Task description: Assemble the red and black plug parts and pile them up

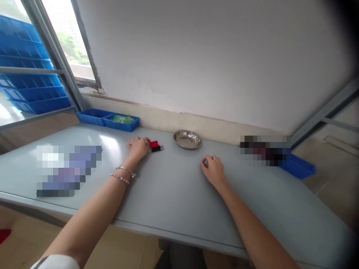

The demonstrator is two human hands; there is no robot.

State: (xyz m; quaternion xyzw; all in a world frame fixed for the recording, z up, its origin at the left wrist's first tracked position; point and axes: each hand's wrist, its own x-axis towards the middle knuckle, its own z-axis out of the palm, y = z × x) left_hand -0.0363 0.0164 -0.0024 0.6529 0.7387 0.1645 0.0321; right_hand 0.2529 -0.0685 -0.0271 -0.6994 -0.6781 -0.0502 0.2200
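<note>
My left hand (138, 147) rests on the table (168, 186) with its fingers curled over the left ends of a small bunch of red and black pens (155, 148). Thin pointed tips stick out to the right of them. To the right, my right hand (214, 169) lies low over the tabletop, thumb and fingers closed around a small dark grey thing (206, 163) that is mostly hidden. A shallow round metal dish (187, 141) stands between the two hands, farther back, with neither hand touching it.
Two blue trays (121, 124) sit at the back left, one with greenish plastic inside. Another blue bin (300, 166) is at the right edge. Blurred patches (68, 172) cover things at left and back right. Stacked blue bins (33, 82) fill a rack by the window.
</note>
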